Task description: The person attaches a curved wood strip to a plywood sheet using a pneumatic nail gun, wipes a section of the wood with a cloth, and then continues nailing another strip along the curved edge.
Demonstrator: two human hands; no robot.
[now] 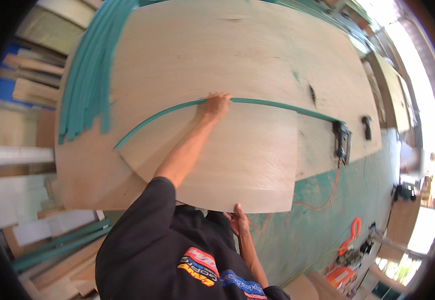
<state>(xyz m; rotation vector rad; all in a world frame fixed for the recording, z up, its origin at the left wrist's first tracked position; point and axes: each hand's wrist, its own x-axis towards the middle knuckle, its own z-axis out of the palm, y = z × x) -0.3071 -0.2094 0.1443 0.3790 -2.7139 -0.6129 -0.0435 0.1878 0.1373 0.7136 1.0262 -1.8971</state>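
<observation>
A thin plywood panel [237, 150] with a curved far edge lies on a large plywood-topped table [187, 45]. Along that far edge bends a long green strip [277, 104], its left end standing off past the panel and its right end reaching a nail gun [343, 142]. My left hand [217, 106] is closed over the strip near the middle of the curve, fingers on the far side. At the panel's near edge, my right hand [238, 220] grips with the thumb on top; its other fingers are partly hidden below.
Several loose green strips [90, 70] lie at the table's left. A small dark tool [367, 127] and a dark spiral piece [313, 95] rest at the right. An orange hose [333, 187] trails from the nail gun over the green floor [297, 240]. Boards [37, 92] are stacked at left.
</observation>
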